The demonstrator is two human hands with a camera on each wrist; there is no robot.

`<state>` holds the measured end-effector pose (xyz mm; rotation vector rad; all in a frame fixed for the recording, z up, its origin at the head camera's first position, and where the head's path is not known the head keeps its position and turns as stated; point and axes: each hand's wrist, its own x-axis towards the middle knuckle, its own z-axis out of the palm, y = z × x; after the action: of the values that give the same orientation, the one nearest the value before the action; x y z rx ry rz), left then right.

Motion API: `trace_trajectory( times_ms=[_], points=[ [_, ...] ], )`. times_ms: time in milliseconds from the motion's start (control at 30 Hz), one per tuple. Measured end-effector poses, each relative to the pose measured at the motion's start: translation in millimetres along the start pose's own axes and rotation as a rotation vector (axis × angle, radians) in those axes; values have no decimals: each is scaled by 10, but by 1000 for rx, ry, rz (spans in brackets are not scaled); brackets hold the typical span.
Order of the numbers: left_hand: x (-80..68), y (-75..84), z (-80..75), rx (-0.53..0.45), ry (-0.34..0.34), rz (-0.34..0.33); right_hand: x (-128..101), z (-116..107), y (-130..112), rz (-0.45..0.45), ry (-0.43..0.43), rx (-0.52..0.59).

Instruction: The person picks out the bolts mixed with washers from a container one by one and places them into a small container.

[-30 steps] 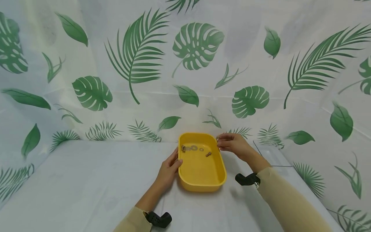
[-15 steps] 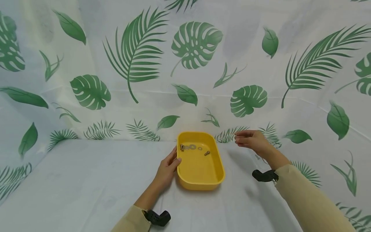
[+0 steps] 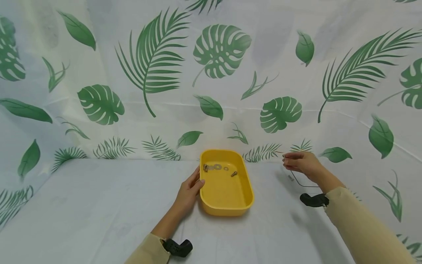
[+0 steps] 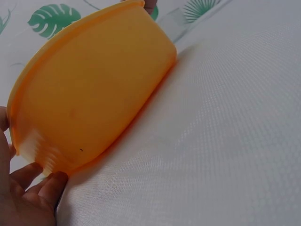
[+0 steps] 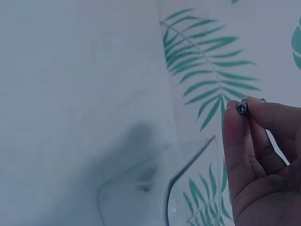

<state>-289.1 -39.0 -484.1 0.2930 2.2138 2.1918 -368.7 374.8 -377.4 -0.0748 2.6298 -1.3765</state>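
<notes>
A yellow tray (image 3: 227,207) sits on the white cloth-covered table. In its far end lie a small bolt (image 3: 234,174), washers (image 3: 217,167) and a nut (image 3: 206,168). My left hand (image 3: 199,178) grips the tray's left rim, thumb over the edge; in the left wrist view its fingers (image 4: 44,188) lie under the tray wall (image 4: 94,94). Right of the tray, my right hand (image 3: 287,158) is raised and pinches a small dark screw (image 5: 242,108) between thumb and fingertips (image 5: 235,136). It hovers above a clear plastic tray (image 5: 141,197).
The clear tray (image 3: 301,183) lies at the table's right side, near the leaf-print backdrop (image 3: 217,55). The backdrop wraps the back and both sides. Bare cloth (image 3: 99,205) stretches left of the yellow tray and in front of it.
My right hand moved right from the yellow tray's far right corner, carrying the small screw, to above the clear tray. The left hand and yellow tray stayed put.
</notes>
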Motion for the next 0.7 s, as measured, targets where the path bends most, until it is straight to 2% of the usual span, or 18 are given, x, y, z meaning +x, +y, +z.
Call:
trace_trajectory(
  times_ms=[333, 700],
  points=[
    [-18, 11, -8, 9, -2, 0, -22, -157, 243, 64, 40, 21],
    [-10, 1, 3, -3, 0, -9, 1, -211, 441, 132, 55, 19]
  ],
)
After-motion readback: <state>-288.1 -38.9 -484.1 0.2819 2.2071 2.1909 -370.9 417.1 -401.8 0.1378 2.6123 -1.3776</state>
